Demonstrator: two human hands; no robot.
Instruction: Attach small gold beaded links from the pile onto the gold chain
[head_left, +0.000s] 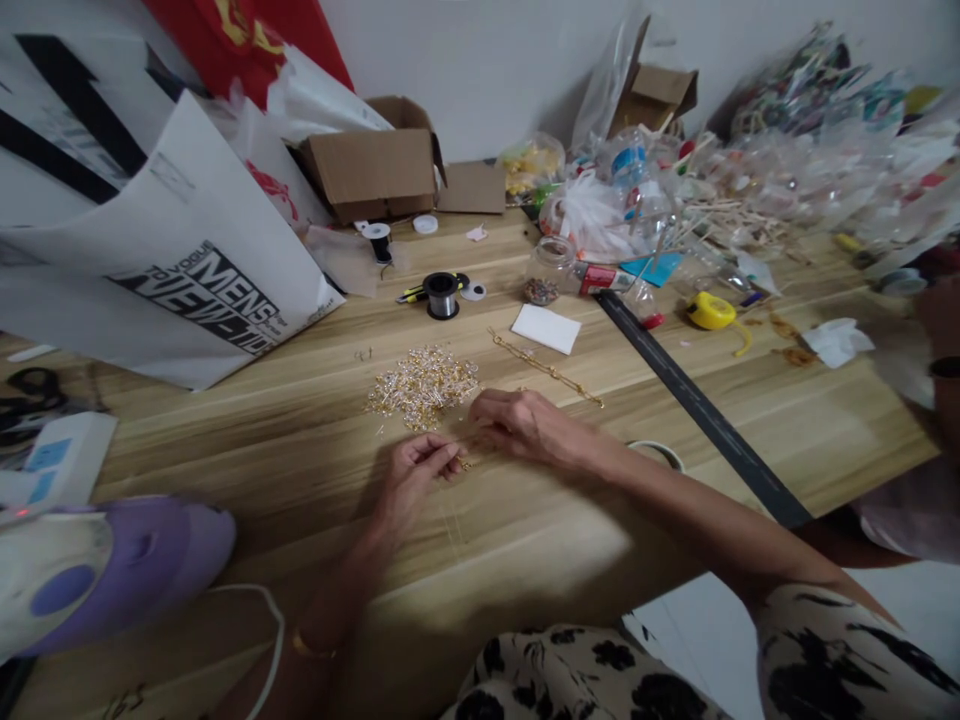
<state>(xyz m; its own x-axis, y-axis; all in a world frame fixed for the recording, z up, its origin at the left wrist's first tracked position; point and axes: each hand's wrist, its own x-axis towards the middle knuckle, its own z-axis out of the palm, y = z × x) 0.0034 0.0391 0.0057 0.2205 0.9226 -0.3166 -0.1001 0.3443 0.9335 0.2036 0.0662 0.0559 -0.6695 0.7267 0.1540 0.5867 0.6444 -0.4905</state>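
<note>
My left hand [416,470] rests on the wooden table [300,440] with its fingers pinched together around a small gold bead piece [469,462]. My right hand [525,425] lies just to the right, fingertips curled and pressed toward the same spot, touching the left hand's fingers. A heap of small gold and clear beads [424,385] sits just beyond both hands. A thin gold chain [544,368] runs across the table behind my right hand.
A white paper bag [187,270] lies at the left, cardboard boxes [375,165] at the back. A wire spool [442,293], a bead jar [544,275], a white pad [546,328], a long black ruler [697,405] and a yellow tape measure [711,312] lie nearby. Another person's arm [941,350] shows at right.
</note>
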